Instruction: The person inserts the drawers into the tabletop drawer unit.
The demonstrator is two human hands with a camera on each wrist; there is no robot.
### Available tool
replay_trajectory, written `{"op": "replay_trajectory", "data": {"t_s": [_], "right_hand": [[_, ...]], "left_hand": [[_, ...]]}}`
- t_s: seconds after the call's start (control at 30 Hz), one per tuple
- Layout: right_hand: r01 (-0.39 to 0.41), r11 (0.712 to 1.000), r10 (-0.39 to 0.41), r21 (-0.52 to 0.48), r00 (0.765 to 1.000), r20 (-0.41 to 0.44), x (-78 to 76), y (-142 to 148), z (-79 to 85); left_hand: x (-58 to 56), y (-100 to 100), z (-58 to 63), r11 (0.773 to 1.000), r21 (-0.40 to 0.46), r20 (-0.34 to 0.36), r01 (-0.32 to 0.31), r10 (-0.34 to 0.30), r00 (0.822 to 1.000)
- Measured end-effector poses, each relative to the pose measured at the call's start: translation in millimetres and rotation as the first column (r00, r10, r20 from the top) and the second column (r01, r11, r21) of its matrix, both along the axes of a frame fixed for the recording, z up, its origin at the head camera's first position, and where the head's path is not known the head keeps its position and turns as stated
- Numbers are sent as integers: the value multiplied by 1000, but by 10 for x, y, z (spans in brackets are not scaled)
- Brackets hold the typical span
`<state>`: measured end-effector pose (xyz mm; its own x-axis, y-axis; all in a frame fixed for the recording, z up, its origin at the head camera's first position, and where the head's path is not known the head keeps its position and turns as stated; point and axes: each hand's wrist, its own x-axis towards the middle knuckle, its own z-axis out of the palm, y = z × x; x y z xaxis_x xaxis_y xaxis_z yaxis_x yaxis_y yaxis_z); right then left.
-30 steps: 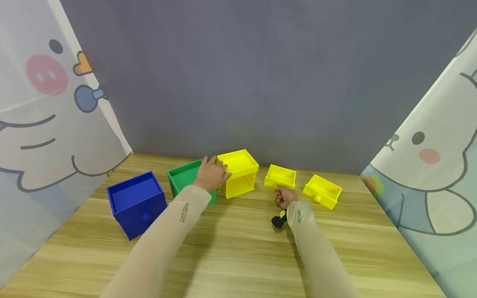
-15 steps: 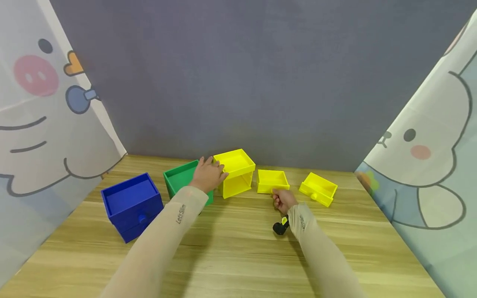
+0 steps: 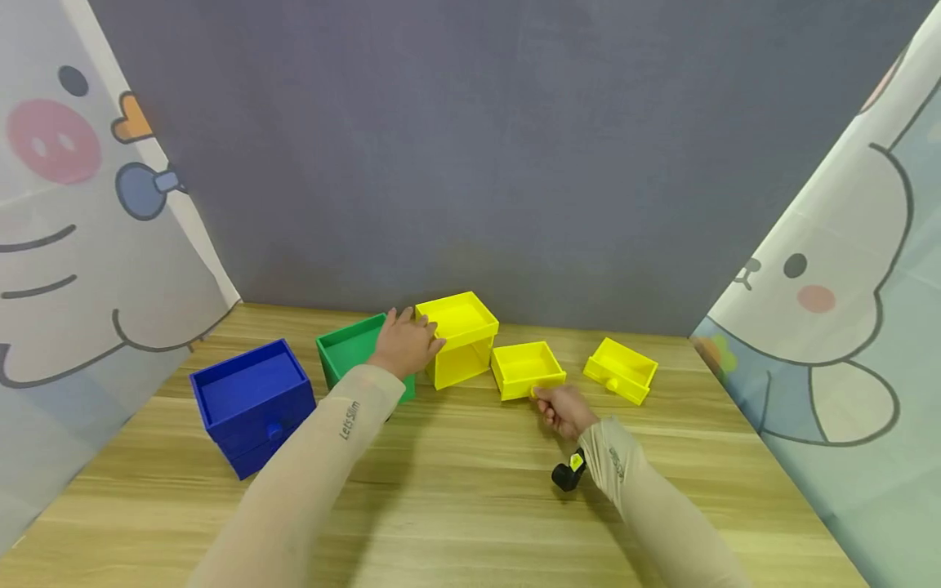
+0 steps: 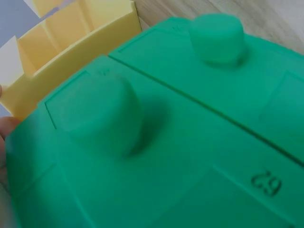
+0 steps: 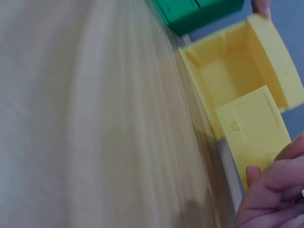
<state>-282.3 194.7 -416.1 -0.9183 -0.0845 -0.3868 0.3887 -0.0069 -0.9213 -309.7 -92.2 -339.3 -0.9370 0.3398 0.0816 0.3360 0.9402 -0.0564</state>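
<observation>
Here, your right hand (image 3: 566, 410) pinches the small knob (image 3: 534, 393) of a yellow drawer (image 3: 524, 364), its fingers drawn in narrow. The knob is likely why you hold it there: it gives your fingertips a grip and leaves the drawer's sides bare. The drawer is just right of the yellow cabinet (image 3: 463, 337), hollow side up. You cannot tell from these views whether those 2 touch, or whether the drawer is slightly lifted. Its knob side faces near, as does the cabinet's hollow lower bay, so they seem turned to match.

Your left hand (image 3: 407, 341) has its fingers spread wide, between the green cabinet (image 3: 353, 349) and the yellow cabinet. It touches the yellow cabinet's left edge, probably to steady it, and appears to grasp nothing. Your left forearm crosses in front of the green cabinet, whose 2 round knobs show close up in the left wrist view.

A 2nd yellow drawer (image 3: 621, 369) lies farther right, apart from your hands, its knob also facing near and easy to find. On the left, the blue cabinet (image 3: 257, 400) stands nearer to you. All 3 cabinets stand on the wooden table (image 3: 456, 498), well within your arms' reach.
</observation>
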Motion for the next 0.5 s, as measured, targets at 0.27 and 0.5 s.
{"op": "replay_trajectory", "data": {"t_s": [0.27, 0.5], "right_hand": [[-118, 993, 120, 28, 991, -61, 255, -72, 27], [-195, 979, 200, 52, 973, -113, 399, -93, 42]], "left_hand": [[8, -111, 26, 996, 85, 50, 27, -31, 998], [-21, -192, 9, 992, 114, 40, 51, -56, 998]]}}
